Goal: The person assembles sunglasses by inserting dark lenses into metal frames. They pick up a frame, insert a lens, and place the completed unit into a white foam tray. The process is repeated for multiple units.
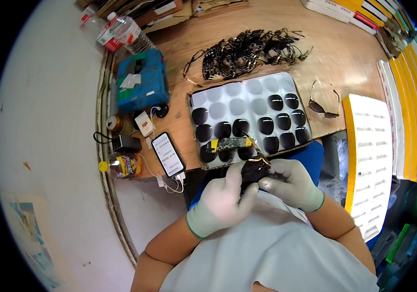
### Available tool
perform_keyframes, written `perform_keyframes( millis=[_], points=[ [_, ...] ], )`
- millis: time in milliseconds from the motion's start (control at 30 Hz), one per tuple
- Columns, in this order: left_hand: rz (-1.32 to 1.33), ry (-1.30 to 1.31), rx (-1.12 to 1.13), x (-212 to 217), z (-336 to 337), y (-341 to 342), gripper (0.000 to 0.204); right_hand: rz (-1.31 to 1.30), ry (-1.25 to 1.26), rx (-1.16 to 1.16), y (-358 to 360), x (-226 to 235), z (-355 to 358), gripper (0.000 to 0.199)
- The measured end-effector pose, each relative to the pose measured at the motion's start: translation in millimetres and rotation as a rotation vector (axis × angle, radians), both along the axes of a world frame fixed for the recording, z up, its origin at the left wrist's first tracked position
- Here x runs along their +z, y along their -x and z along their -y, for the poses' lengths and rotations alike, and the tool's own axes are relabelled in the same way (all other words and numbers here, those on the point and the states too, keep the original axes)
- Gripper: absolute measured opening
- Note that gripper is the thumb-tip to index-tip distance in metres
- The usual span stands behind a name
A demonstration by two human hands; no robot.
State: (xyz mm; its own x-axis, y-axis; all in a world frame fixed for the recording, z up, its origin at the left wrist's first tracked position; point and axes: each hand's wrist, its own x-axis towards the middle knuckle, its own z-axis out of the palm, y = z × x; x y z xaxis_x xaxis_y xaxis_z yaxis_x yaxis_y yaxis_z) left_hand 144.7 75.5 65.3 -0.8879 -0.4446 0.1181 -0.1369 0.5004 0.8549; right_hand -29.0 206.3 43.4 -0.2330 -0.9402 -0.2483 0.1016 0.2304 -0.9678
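A pair of sunglasses (255, 171) with a dark lens and thin gold-toned metal parts is held close to my body. My left hand (222, 198), in a pale glove, closes on it from one side. From the other side my gloved right hand (293, 184) grips it with thumb and fingers. Just beyond my hands lies a shallow tray (224, 91) with rows of round hollows, several of them holding dark lenses (266, 125). Across its near rows rests a dark strip with yellow ends (230, 144). The fingertips behind the sunglasses are partly hidden.
Beyond the tray is a heap of spectacle frames (252, 53); finished-looking sunglasses (324, 107) lie right of it. At left are a phone (168, 155), a blue box (142, 80) and bottles (128, 34). A white slotted tray (371, 160) and stacked yellow-and-white boxes (412, 112) stand right.
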Motion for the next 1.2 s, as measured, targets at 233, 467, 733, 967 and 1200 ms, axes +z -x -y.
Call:
perform_keyframes(
  millis=[233, 467, 733, 967, 1200],
  points=[
    [0.293, 0.145, -0.32, 19, 2, 27, 0.017, -0.658, 0.273, 0.13, 37, 11, -13, 0.054],
    [-0.013, -0.151, -0.546, -17, 31, 129, 0.023, -0.277, 0.318, 0.073, 67, -17, -63, 0.015],
    [0.881, 0.473, 0.199, -119, 60, 255, 0.063, -0.154, 0.053, -0.436, 66, -3, -104, 0.023],
    [0.765, 0.398, 0.256, -128, 56, 251, 0.076, 0.208, 0.379, -0.195, 55, -12, -66, 0.08],
    [0.421, -0.076, 0.353, -119, 63, 227, 0.036, 0.145, 0.377, -0.102, 31, -7, -62, 0.044]
  ],
)
